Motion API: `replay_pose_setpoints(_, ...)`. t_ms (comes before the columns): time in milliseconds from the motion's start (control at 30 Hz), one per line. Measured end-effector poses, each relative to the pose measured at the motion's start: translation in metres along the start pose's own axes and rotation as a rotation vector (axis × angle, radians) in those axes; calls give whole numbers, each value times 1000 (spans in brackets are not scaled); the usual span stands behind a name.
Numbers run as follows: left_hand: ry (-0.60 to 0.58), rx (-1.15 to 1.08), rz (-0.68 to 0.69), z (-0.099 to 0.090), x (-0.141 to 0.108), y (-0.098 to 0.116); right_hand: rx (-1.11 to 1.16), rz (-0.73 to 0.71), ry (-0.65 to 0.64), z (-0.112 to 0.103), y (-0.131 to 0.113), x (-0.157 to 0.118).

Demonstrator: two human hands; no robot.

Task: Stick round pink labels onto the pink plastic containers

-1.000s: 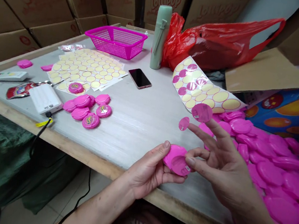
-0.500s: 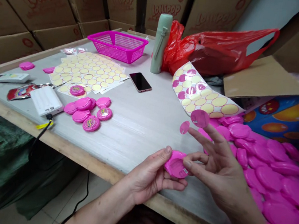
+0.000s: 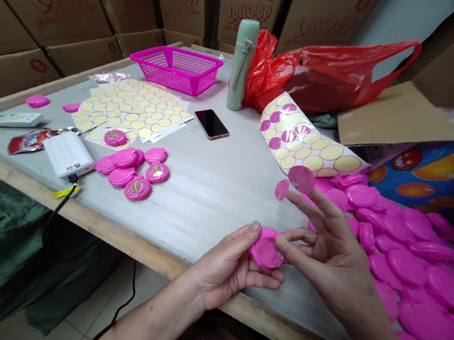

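A round pink case is held in my left hand, near the table's front edge. My right hand pinches a clear pink round sticker by its edge, over the face of the case. Two more round stickers cling to raised fingertips of that hand, a larger one and a smaller one. Beyond them lies a curled sticker sheet with yellow circles and some pink stickers. At the right is a heap of pink cases.
Several pink cases, a white power bank with a cable, flat sticker sheets and a phone lie on the table. Behind stand a pink basket, a green flask and a red bag.
The sticker in my right hand's pinch has moved slightly left and now lies more squarely over the case. My left hand has kept its hold.
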State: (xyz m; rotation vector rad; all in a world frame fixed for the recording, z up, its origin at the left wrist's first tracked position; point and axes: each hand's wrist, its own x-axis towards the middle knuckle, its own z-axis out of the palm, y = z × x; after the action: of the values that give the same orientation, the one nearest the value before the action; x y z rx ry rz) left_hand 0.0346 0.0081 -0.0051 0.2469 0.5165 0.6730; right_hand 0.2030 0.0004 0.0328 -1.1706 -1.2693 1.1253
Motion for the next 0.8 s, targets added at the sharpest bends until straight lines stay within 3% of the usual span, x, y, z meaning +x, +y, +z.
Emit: replay_pose_setpoints(800, 60, 29, -45, 5, -3, 6, -76, -15, -24, 2, 1, 0)
